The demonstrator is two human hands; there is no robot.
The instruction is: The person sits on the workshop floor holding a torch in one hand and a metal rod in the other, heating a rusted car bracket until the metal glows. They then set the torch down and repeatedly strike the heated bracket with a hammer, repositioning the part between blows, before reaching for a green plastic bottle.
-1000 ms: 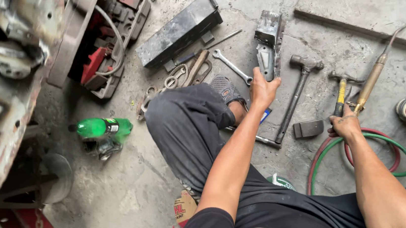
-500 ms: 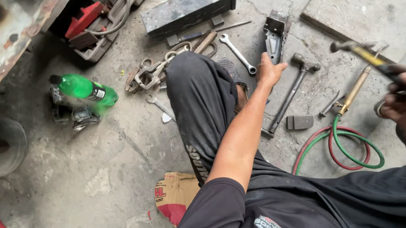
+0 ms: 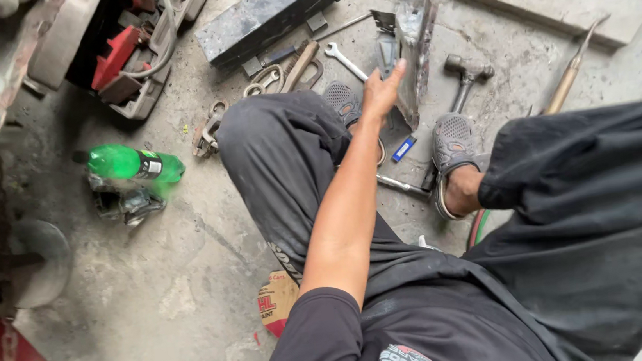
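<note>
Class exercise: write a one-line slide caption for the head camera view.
Seated on a concrete floor among scattered tools, a person's left hand grips a bent metal bracket.

bottle (image 3: 134, 165): green, far left | trousers (image 3: 288, 168): black | clogs (image 3: 450, 140): grey, perforated | hose (image 3: 479, 226): red and green, right | floor (image 3: 152, 299): grey concrete | metal piece (image 3: 412, 46): dull grey, far

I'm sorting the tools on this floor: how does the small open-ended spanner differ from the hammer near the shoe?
The silver open-ended spanner is flat, thin and bright; the dark steel hammer is thicker, dull, with a blocky head. The spanner lies left of the left hand, the hammer right of it. Both lie flat on the concrete floor, untouched.
</note>
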